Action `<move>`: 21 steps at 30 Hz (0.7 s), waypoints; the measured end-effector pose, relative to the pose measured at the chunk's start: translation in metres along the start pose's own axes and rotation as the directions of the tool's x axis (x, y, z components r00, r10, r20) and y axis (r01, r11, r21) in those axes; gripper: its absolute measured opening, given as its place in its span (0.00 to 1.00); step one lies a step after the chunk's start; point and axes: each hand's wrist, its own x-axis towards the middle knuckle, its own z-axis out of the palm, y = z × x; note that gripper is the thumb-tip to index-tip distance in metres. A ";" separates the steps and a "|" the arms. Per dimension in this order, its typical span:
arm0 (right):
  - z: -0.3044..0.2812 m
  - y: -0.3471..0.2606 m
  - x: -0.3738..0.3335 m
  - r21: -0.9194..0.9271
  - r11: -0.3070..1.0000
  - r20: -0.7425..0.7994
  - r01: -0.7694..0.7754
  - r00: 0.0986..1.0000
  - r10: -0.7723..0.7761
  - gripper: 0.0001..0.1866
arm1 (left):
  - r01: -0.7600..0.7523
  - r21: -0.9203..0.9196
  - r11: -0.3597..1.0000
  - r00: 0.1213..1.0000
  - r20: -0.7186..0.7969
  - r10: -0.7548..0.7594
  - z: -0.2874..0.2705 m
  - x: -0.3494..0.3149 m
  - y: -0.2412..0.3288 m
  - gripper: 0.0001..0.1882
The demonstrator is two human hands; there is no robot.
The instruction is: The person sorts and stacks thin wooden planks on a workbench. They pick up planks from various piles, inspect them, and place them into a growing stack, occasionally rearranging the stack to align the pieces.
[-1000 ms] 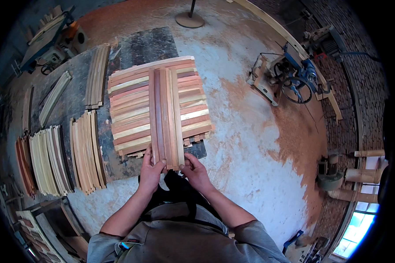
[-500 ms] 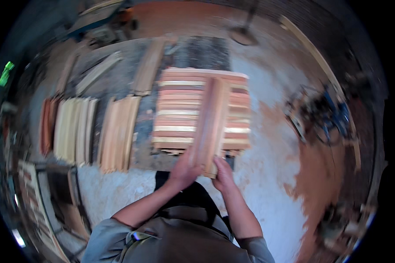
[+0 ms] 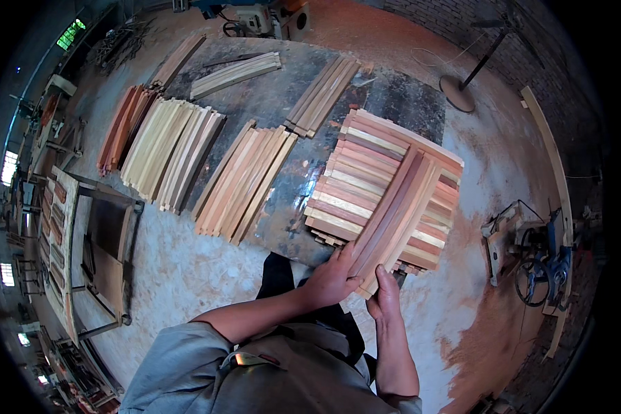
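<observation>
- The left hand (image 3: 334,277) grasps the near end of a bundle of wooden strips (image 3: 397,210) from its left side.
- The right hand (image 3: 385,295) grips the same end from the right, thumb on top.
- The bundle lies aslant above a striped stack (image 3: 348,183); whether its far part touches the stack, I cannot tell.
- This stack is on the dark table (image 3: 286,207), at the right of the pinkish strips (image 3: 245,181) and the pale strips (image 3: 160,141).

Your table (image 3: 279,215) is carrying a wood stack (image 3: 352,172). Pale strips (image 3: 162,141) and red strips (image 3: 125,127) are lying left of it.
</observation>
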 end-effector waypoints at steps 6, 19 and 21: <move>0.002 0.001 0.005 0.055 0.994 0.021 0.098 0.995 -0.099 0.24 | -0.014 -0.037 0.999 1.000 -0.010 0.014 -0.005 0.008 0.001 0.44; 0.001 -0.012 0.008 0.139 0.989 0.039 -0.040 0.999 0.035 0.23 | 0.183 -0.614 0.768 0.983 0.121 -0.137 0.010 0.027 -0.009 0.41; 0.000 -0.010 0.009 0.140 0.989 0.038 -0.046 0.998 0.041 0.22 | 0.150 -0.624 0.767 0.989 0.082 -0.127 0.013 0.027 -0.009 0.41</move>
